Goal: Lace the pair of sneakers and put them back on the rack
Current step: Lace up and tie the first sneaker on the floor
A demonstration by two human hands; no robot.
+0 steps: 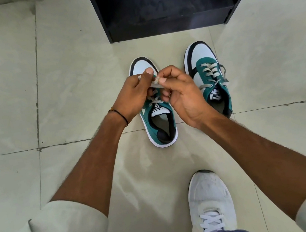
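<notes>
Two green, white and black sneakers stand on the tiled floor, toes pointing away from me. Over the left sneaker (pixel 158 119) my left hand (pixel 135 94) and my right hand (pixel 180 91) meet, each pinching a strand of its grey lace (pixel 156 82) above the tongue. My hands hide most of that shoe's lacing. The right sneaker (pixel 209 77) stands apart to the right, its grey lace threaded through the eyelets and its ends lying loose at the side. The black rack (pixel 165 7) is open just beyond the toes, with a bare bottom shelf.
My own white shoe (pixel 210 201) rests on the floor near the bottom right, below a blue trouser leg. Pale floor tiles (pixel 28 93) with grout lines spread on both sides of the rack.
</notes>
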